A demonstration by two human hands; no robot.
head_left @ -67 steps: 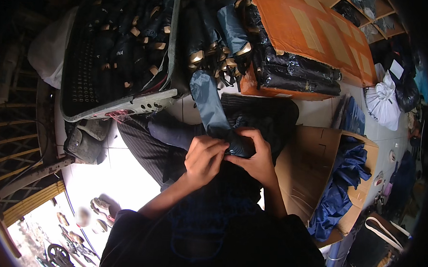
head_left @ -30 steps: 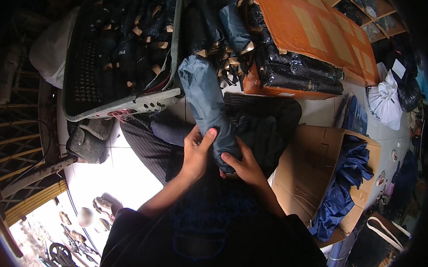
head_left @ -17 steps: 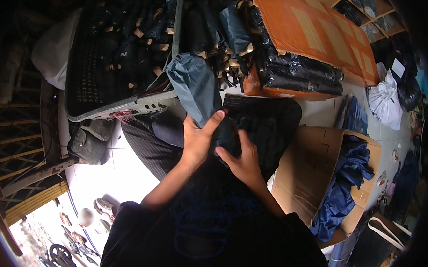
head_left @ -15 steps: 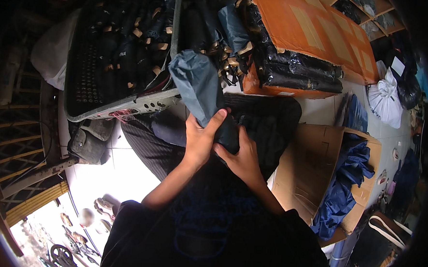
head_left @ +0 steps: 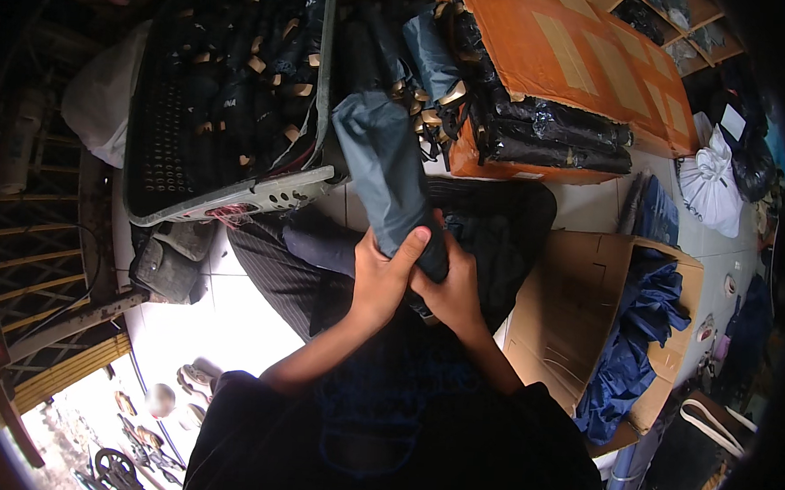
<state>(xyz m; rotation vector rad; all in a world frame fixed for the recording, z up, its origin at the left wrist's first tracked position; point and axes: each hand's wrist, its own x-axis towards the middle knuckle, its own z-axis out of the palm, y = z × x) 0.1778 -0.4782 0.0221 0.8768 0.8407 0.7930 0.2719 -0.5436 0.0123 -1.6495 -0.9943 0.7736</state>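
A grey-blue folding umbrella (head_left: pixel 381 169), its fabric bunched and wrinkled at the far end, slants up and away from my lap. Around its lower part my left hand (head_left: pixel 388 271) is closed, thumb lying along the fabric. Close beside it, my right hand (head_left: pixel 453 284) grips the near end from the right, fingers partly hidden behind it. The two hands nearly touch. Beyond them, more folded umbrellas (head_left: pixel 435 63) with gold-coloured ends lie in a heap.
At the left is a plastic basket (head_left: pixel 235 192) full of dark folded umbrellas. An orange carton (head_left: pixel 589 51) with black wrapped bundles stands at the back right. An open brown cardboard box (head_left: pixel 557 316) holding dark blue fabric (head_left: pixel 631 346) is at my right. A white tied bag (head_left: pixel 713 184) sits farther right.
The umbrella has shifted slightly right and nearer to me, and stands a little straighter. Both hands moved with it, and the right hand now sits closer to the left.
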